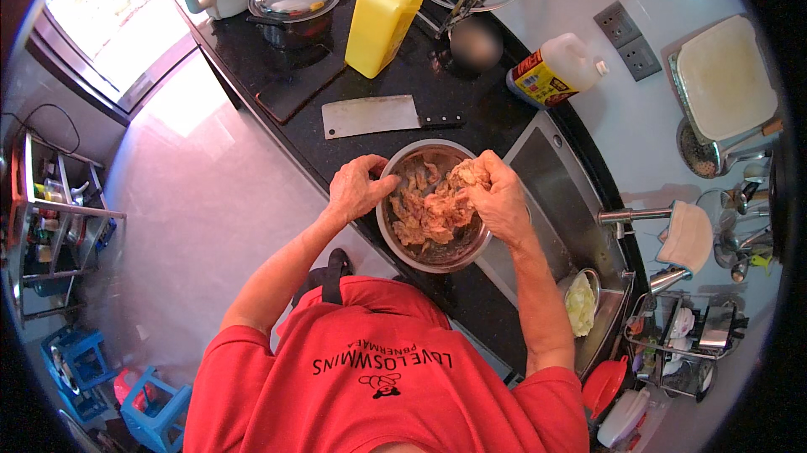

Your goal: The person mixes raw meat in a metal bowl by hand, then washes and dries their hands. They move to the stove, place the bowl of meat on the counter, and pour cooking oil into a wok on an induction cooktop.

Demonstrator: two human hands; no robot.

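A steel mixing bowl (395,243) of raw-looking, reddish-orange coated meat (424,209) sits on the black counter in front of me. My left hand (361,188) grips its left rim, the thumb over the edge. Over the right side of the bowl, my right hand (502,201) is closed on a clump of the meat, lifted above the rest. The ends of its fingers are partly hidden by the clump. Just beyond the bowl lies a cleaver (370,117) with a black handle, its wide blade flat on the counter.
A steel sink (538,167) adjoins the bowl on the right, with leafy greens (580,306) in a bowl there. Farther back stand a yellow pump bottle (387,20), a lidded pot (294,3) and a labelled plastic jug (555,71). A faucet (626,216) reaches over the sink.
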